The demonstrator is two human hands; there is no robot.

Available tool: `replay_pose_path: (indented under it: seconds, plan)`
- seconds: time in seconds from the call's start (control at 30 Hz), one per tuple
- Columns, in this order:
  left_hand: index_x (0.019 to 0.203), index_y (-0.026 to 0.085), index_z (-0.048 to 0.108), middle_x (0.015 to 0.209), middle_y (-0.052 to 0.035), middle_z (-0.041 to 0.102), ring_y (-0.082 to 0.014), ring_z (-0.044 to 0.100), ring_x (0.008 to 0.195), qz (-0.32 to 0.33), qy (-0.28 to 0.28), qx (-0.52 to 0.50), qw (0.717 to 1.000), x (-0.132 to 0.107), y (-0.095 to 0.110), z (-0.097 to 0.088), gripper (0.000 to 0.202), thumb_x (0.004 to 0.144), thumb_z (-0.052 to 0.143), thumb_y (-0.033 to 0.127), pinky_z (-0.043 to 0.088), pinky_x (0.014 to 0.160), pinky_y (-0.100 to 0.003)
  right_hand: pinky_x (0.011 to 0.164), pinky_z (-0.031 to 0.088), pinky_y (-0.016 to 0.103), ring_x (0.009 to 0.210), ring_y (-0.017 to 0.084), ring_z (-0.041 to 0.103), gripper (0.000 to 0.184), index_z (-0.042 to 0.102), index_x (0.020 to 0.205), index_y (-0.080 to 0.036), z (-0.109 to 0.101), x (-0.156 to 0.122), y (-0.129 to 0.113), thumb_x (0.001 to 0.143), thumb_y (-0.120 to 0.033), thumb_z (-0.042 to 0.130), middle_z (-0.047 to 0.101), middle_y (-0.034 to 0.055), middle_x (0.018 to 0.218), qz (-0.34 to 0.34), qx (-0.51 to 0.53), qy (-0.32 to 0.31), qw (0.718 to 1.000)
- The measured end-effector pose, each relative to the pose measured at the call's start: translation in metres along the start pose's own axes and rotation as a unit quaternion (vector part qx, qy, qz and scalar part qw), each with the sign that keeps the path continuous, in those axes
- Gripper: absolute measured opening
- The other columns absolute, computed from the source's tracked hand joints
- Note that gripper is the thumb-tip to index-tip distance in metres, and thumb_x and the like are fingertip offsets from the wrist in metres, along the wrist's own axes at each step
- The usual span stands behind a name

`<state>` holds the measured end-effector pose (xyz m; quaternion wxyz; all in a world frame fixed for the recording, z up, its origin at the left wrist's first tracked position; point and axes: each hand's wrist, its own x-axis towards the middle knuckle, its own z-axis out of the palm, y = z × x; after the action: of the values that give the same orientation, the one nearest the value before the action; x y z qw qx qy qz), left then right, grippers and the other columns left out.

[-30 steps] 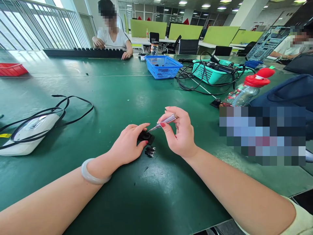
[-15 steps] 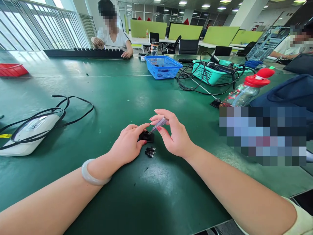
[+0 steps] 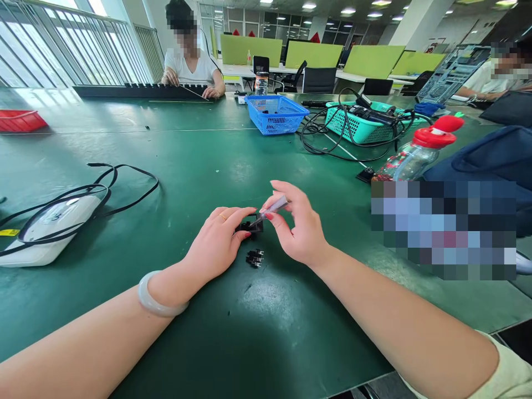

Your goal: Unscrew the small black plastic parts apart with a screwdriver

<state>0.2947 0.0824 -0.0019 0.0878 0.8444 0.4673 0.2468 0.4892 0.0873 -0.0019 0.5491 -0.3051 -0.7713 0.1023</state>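
The left hand (image 3: 216, 244) rested on the green worktop (image 3: 249, 332) with its thumb and forefinger closed on a small black part (image 3: 252, 225), pinning it against the surface just in front of the fingertips. A pale bangle (image 3: 158, 299) sat on that wrist and a ring showed on one finger. The right hand (image 3: 297, 233) was pinched narrow around a thin tool (image 3: 272, 208) with a clear handle, gripped between thumb and first fingers and slanted down to the left, so that its metal tip met the top of the black part; what the tip touched there was too small to tell. Just below the two hands, apart from both, a second small black piece (image 3: 255, 258) with prongs lay loose on the worktop. Well to the left lay a white device (image 3: 45, 227) with a black cable (image 3: 124, 185) looped around and beyond it. Farther back stood a blue basket (image 3: 276, 113) and, to its right, a teal basket (image 3: 366, 124) holding dark gear and tangled cords. A clear bottle (image 3: 415, 152) with a red cap lay tilted at the right, next to a dark blue bag (image 3: 490, 158). A red tray (image 3: 20, 119) sat at the far left edge. At the far end another person (image 3: 189, 64) in a white shirt had both hands at a long black keyboard-like unit (image 3: 141, 90).
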Motion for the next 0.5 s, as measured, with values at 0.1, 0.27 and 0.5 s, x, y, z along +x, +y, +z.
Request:
replay_pose_path:
  seconds: [0.1, 0.27, 0.5]
  plan:
    - [0.131, 0.025, 0.054, 0.123, -0.0055, 0.064, -0.0244, 0.053, 0.117, -0.017, 0.042, 0.033, 0.998, 0.000, 0.001, -0.002, 0.039, 0.092, 0.052, 0.024, 0.046, 0.106, -0.046, 0.086, 0.058, 0.046, 0.083, 0.018, 0.065, 0.049, 0.031, 0.139, -0.033, -0.001, 0.001, 0.002, 0.095, -0.017, 0.046, 0.062, 0.0026, 0.098, -0.065, -0.003, 0.092, 0.994]
    - [0.130, 0.028, 0.056, 0.126, -0.0065, 0.062, -0.0290, 0.050, 0.118, -0.095, 0.060, 0.101, 0.989, 0.001, -0.002, -0.003, 0.039, 0.092, 0.049, 0.023, 0.044, 0.103, -0.052, 0.084, 0.058, 0.048, 0.081, 0.019, 0.064, 0.043, 0.032, 0.137, -0.034, -0.001, 0.000, 0.005, 0.098, -0.023, 0.043, 0.062, 0.0049, 0.105, -0.060, -0.023, 0.117, 0.991]
    - [0.132, 0.029, 0.056, 0.129, -0.0100, 0.059, -0.0356, 0.048, 0.120, -0.153, -0.039, 0.158, 0.975, 0.000, -0.010, 0.003, 0.046, 0.093, 0.034, 0.021, 0.044, 0.097, -0.061, 0.081, 0.059, 0.043, 0.082, 0.018, 0.064, 0.041, 0.037, 0.136, -0.032, -0.002, 0.001, 0.005, 0.097, -0.018, 0.044, 0.062, 0.0040, 0.100, -0.038, -0.030, 0.089, 0.995]
